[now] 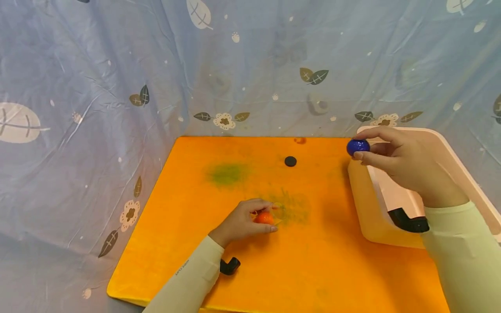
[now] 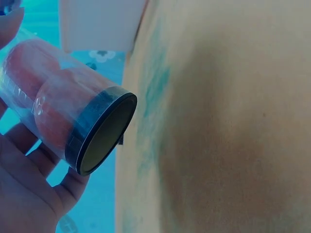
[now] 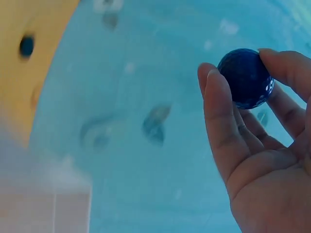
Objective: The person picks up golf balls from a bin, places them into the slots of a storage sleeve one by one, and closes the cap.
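Note:
My right hand [image 1: 407,163] pinches a dimpled blue golf ball [image 1: 358,148] between thumb and fingertips, above the left rim of the pink bin. The right wrist view shows the same blue ball [image 3: 245,77] at the fingertips. Over the middle of the table, my left hand [image 1: 244,221] grips a clear tube [image 2: 109,73] with a black cap [image 2: 109,131] on one end. Two orange-red balls [image 2: 53,107] sit one behind the other inside the tube. From the head camera, an orange ball [image 1: 264,218] shows between the left thumb and fingers.
The pale pink bin [image 1: 375,195] stands on the right side of the orange table [image 1: 188,191]. A black round cap [image 1: 290,161] lies toward the back. Patterned blue cloth [image 1: 258,56] hangs behind the table and on both sides. Green smudges mark the tabletop.

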### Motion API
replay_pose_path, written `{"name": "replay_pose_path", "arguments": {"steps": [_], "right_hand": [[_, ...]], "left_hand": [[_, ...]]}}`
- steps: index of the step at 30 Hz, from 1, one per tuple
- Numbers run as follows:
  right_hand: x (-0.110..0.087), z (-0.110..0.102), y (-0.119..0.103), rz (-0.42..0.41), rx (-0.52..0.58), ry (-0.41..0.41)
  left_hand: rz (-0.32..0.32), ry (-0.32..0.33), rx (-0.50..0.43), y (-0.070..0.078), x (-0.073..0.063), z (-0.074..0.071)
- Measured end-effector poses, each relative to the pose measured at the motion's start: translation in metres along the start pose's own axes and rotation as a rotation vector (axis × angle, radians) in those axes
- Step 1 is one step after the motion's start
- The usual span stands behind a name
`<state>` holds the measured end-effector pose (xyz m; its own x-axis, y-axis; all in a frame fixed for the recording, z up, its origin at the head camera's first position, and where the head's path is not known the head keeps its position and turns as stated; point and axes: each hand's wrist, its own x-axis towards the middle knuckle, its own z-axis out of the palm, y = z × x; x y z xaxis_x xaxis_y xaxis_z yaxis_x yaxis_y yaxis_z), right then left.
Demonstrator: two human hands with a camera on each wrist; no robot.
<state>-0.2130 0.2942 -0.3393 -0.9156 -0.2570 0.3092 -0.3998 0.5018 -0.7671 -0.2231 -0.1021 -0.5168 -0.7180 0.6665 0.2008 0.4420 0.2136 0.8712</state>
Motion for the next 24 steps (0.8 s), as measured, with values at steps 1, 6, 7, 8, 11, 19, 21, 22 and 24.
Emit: {"name": "replay_pose_path", "arguments": {"steps": [1, 6, 7, 8, 11, 19, 21, 22, 24], "right_hand": [[-0.002, 0.009, -0.005, -0.063, -0.004, -0.01], [-0.013, 0.049, -0.018, -0.286, 0.013, -0.037], [-0.014, 0.057, -0.019, -0.316, 0.045, -0.045], [-0.015, 0.065, -0.019, -0.34, 0.084, -0.053], [-0.014, 0.089, -0.014, -0.414, 0.182, -0.081], [-0.021, 0.144, 0.006, -0.303, 0.207, -0.158], [-0.023, 0.153, 0.01, -0.287, 0.202, -0.163], [-0.023, 0.157, 0.011, -0.284, 0.2, -0.164], [-0.024, 0.163, 0.014, -0.279, 0.195, -0.167]], "left_hand": [[-0.001, -0.001, -0.001, 0.0, 0.0, 0.0], [-0.003, -0.002, 0.001, -0.001, 0.001, 0.0], [-0.003, -0.003, 0.0, -0.001, 0.001, 0.0], [0.003, -0.004, -0.002, -0.001, 0.002, 0.0], [0.021, -0.007, -0.012, 0.0, 0.003, 0.001], [0.063, -0.006, -0.017, 0.0, 0.008, 0.001], [0.073, -0.01, -0.018, -0.001, 0.008, 0.001], [0.078, -0.012, -0.021, -0.001, 0.009, 0.001], [0.08, -0.012, -0.026, -0.002, 0.01, 0.001]]}}
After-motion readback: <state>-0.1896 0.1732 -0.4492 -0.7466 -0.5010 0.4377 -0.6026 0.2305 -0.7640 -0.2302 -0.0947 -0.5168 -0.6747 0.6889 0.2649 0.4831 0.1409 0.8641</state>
